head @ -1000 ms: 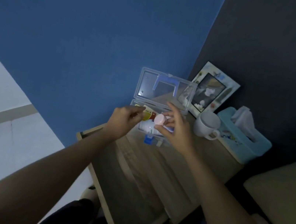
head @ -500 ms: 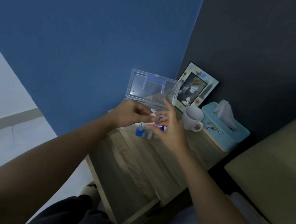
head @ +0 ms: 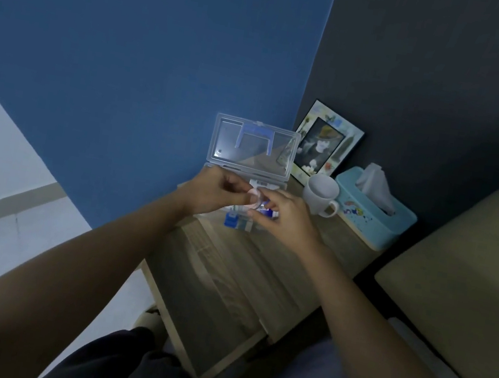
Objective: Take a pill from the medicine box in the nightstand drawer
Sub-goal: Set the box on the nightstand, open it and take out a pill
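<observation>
The clear medicine box stands on the wooden nightstand, its lid propped upright and its blue latch facing me. Both hands meet just above the box. My left hand and my right hand pinch the same small round pink pill container from opposite sides. Packets inside the box are mostly hidden behind my fingers. I cannot see any loose pill.
Behind the box, a photo frame leans on the dark wall. A white mug and a teal tissue box stand to the right. A beige cushion borders the nightstand on the right; the blue wall is at left.
My left hand has closed in on the pink container that the right hand was holding; both hands now grip it together. The view has shifted slightly.
</observation>
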{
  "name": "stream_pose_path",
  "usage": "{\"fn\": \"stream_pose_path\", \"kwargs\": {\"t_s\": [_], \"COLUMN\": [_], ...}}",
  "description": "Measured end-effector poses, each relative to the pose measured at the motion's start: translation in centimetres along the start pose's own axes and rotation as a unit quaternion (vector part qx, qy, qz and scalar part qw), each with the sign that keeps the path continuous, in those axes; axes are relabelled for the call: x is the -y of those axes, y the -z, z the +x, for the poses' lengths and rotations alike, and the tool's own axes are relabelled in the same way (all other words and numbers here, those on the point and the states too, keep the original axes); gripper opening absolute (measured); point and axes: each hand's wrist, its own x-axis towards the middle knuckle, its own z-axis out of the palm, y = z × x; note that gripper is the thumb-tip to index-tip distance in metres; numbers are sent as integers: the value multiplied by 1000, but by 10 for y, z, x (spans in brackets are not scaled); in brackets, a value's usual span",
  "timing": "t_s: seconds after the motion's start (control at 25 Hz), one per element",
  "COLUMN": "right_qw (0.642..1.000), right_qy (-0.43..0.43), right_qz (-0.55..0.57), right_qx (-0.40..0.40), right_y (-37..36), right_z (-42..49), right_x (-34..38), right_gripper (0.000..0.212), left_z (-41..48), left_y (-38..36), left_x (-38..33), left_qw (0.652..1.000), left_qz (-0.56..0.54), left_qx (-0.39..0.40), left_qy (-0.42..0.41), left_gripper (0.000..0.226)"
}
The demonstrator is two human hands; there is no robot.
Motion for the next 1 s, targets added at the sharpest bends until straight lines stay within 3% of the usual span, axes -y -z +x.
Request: {"fn": "stream_pose_path", "kwargs": {"t_s": [0.32,0.6,0.8,0.92,1.0], "right_qw": [999,997,997,997,997], "right_qy": [30,40,34,25,30], "right_qz": [-9,10,2,2,0], "right_qx": [-32,-63,-70,-71,-72], "right_y": [4,-5,-5,-6,-6], "right_z": [3,-3,-4,-6,-7], "right_x": [0,3,4,6,6], "right_gripper": [29,34,35,37,38], "left_z": [6,10,7,10,10], "left_y": [4,7,8,5,5], "left_x": [-3,-8,-11,-8,-6], "left_qw": [997,978,993,989,994], "left_qz": [56,189,98,140,99], "left_qx": [50,64,54,32,33], "left_qy": [-24,-55,-35,-31,-15], "left_gripper": [31,31,27,29,29]}}
